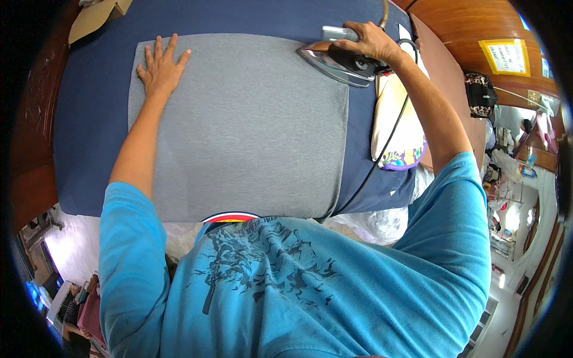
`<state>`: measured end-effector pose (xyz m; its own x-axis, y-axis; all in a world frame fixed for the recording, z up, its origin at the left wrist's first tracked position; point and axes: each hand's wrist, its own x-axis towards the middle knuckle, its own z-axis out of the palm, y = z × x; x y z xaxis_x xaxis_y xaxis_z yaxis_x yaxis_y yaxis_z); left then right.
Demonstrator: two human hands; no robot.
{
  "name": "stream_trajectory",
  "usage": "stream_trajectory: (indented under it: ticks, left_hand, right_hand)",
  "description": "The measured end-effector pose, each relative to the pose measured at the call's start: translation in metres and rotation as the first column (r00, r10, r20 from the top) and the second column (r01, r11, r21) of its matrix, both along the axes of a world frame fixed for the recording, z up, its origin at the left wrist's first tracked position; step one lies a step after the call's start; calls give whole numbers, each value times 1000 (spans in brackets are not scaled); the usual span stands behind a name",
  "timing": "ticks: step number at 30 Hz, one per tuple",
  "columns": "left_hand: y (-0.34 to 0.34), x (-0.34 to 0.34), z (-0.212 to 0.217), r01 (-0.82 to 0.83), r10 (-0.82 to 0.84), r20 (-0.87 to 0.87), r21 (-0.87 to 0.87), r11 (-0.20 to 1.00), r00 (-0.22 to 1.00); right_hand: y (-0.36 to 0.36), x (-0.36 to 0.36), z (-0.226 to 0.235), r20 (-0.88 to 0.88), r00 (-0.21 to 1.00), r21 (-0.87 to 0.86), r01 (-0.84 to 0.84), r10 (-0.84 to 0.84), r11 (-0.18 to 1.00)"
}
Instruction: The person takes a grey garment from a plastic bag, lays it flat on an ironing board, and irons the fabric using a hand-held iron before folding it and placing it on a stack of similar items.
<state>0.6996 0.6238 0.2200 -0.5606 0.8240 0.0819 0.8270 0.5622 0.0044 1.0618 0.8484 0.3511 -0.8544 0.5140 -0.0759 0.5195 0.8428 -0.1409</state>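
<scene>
A grey piece of fabric lies spread flat over the dark blue padded table. My left hand rests on the fabric's far left corner, palm down with the fingers spread. At the far right, my right hand is wrapped round the handle of a steam iron. The iron's soleplate sits at the fabric's far right corner, its tip pointing left. Part of the handle is hidden by my fingers.
Right of the fabric lies a folded cream cloth with a purple-edged floral trim. A black cord runs across it toward the table's near edge. A cardboard box stands at the far left corner. Clear plastic bunches below the near edge.
</scene>
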Motion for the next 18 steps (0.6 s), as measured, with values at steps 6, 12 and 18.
stream_trajectory:
  ticks: [6, 12, 18]
  left_hand:
    - [-5, -5, -3, -15, 15, 21, -3, 1000, 1000]
    - [-2, -5, -2, 37, -38, 30, 21, 999, 999]
    - [5, -4, 17, 36, -24, 107, -116, 993, 994]
  right_hand:
    - [-45, -89, 29, 80, 996, -51, -26, 30, 998]
    - [-94, -117, 28, 64, 989, -169, -120, 132, 978]
    - [-212, -56, 15, 201, 979, -256, 67, -14, 964]
